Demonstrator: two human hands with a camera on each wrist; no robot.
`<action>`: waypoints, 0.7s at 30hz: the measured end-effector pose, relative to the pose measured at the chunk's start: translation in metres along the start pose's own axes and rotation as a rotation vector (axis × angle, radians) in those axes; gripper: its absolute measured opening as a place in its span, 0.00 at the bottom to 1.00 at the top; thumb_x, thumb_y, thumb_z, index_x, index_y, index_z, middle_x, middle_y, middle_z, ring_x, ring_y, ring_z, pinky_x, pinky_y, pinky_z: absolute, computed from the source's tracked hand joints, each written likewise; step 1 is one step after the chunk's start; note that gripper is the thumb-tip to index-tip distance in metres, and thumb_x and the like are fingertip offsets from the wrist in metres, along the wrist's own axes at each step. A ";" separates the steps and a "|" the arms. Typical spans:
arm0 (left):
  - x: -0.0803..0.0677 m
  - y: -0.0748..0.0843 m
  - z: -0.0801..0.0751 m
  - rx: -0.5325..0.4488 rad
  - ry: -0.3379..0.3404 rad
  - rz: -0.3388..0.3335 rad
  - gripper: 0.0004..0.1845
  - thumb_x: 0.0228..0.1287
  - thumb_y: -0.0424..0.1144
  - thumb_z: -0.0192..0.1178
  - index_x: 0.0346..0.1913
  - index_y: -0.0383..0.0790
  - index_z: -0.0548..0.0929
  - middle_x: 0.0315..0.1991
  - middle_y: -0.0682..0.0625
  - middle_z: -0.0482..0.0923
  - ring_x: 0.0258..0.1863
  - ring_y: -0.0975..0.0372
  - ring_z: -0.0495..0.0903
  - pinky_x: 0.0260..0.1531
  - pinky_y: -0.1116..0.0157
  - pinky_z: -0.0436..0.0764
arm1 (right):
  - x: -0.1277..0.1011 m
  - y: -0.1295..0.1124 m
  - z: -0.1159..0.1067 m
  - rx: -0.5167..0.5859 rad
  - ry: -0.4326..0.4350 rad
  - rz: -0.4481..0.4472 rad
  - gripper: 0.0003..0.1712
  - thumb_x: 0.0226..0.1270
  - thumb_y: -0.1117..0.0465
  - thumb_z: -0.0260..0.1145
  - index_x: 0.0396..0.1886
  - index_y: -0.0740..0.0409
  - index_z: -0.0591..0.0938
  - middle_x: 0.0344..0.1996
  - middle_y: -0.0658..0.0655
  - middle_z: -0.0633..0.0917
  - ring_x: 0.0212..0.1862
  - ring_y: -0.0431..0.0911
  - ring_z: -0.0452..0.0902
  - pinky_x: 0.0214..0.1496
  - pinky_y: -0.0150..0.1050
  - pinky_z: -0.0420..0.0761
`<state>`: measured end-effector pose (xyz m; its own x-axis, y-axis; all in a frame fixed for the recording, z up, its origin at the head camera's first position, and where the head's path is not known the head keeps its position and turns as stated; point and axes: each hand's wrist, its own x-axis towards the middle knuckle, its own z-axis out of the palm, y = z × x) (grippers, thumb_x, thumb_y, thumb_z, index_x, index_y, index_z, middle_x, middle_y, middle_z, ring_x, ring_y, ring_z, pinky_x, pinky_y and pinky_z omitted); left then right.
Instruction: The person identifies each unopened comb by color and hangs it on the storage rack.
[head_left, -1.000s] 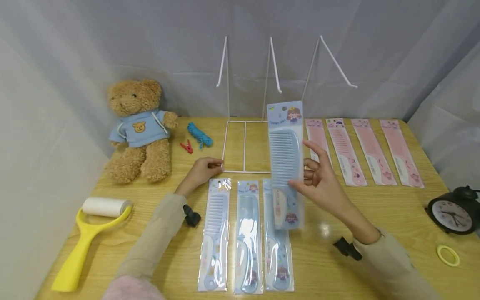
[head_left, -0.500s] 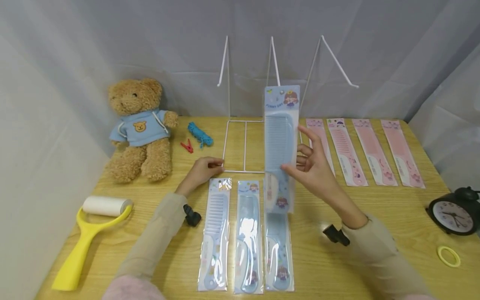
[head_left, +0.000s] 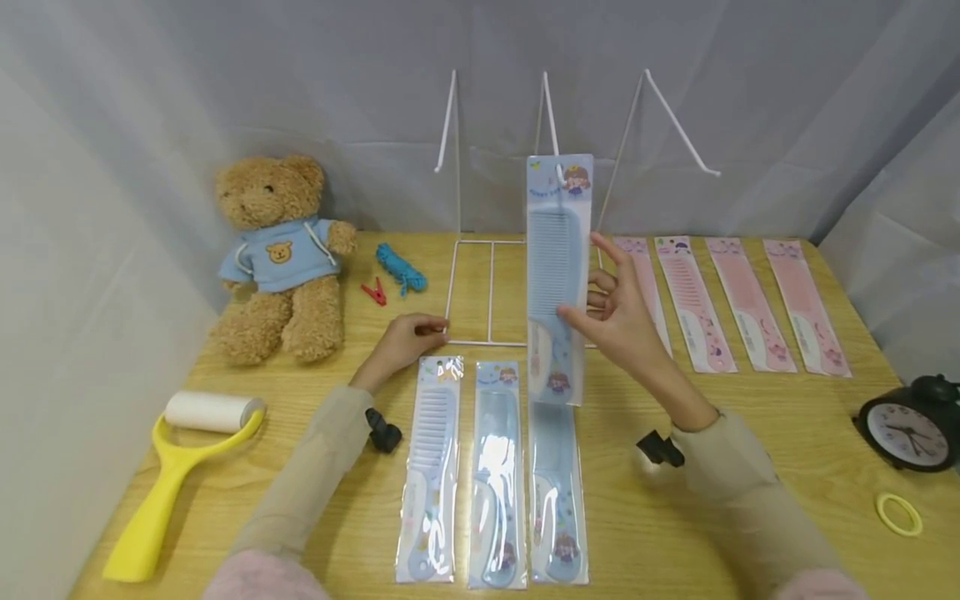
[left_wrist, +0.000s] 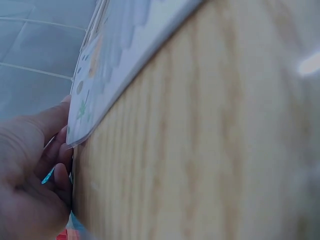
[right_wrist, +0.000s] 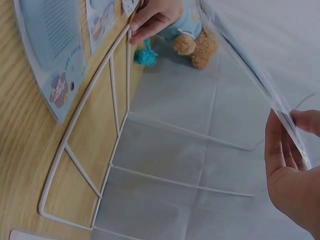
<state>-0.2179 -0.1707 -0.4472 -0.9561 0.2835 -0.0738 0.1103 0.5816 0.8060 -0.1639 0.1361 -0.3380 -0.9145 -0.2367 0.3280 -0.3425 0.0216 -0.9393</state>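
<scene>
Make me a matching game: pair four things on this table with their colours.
Things:
1. lint roller handle
2. clothes peg
3. alarm clock
4. comb pack held by the right hand

Colours:
A. black
B. light blue
C. yellow
D. red

Pairs: 1-C, 2-D, 3-A, 4-B

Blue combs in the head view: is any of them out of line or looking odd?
Yes. Three blue combs lie in a row on the table, but the fourth blue comb is upright in the air, pinched by the right hand at the wire rack's middle hook.
</scene>
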 end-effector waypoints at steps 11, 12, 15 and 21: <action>0.001 -0.003 0.000 -0.008 0.001 -0.006 0.19 0.65 0.36 0.61 0.56 0.30 0.79 0.49 0.37 0.81 0.47 0.50 0.79 0.48 0.57 0.78 | 0.034 0.015 -0.002 -0.045 0.042 -0.007 0.51 0.56 0.82 0.62 0.74 0.57 0.48 0.51 0.73 0.76 0.38 0.35 0.81 0.42 0.32 0.82; 0.001 -0.004 0.000 -0.005 0.002 -0.002 0.19 0.65 0.36 0.61 0.56 0.30 0.79 0.49 0.37 0.81 0.47 0.50 0.79 0.48 0.57 0.78 | 0.037 0.016 -0.002 -0.052 0.044 -0.010 0.51 0.56 0.82 0.62 0.74 0.57 0.48 0.51 0.73 0.76 0.38 0.35 0.80 0.42 0.32 0.82; 0.001 -0.005 0.000 0.003 0.005 0.007 0.19 0.65 0.36 0.61 0.55 0.30 0.79 0.48 0.37 0.81 0.47 0.50 0.79 0.47 0.58 0.78 | 0.047 0.021 -0.002 -0.065 0.048 -0.024 0.51 0.56 0.82 0.62 0.74 0.57 0.48 0.48 0.72 0.77 0.37 0.36 0.80 0.42 0.32 0.82; 0.003 -0.005 0.000 -0.004 0.007 -0.014 0.18 0.65 0.36 0.62 0.55 0.31 0.80 0.48 0.37 0.81 0.46 0.51 0.79 0.46 0.58 0.78 | 0.068 0.025 -0.003 -0.126 0.070 -0.049 0.50 0.56 0.81 0.63 0.74 0.55 0.49 0.42 0.67 0.78 0.34 0.38 0.78 0.39 0.30 0.81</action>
<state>-0.2210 -0.1729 -0.4517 -0.9594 0.2699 -0.0814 0.0953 0.5823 0.8073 -0.2354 0.1239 -0.3393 -0.9074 -0.1722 0.3834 -0.4072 0.1344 -0.9034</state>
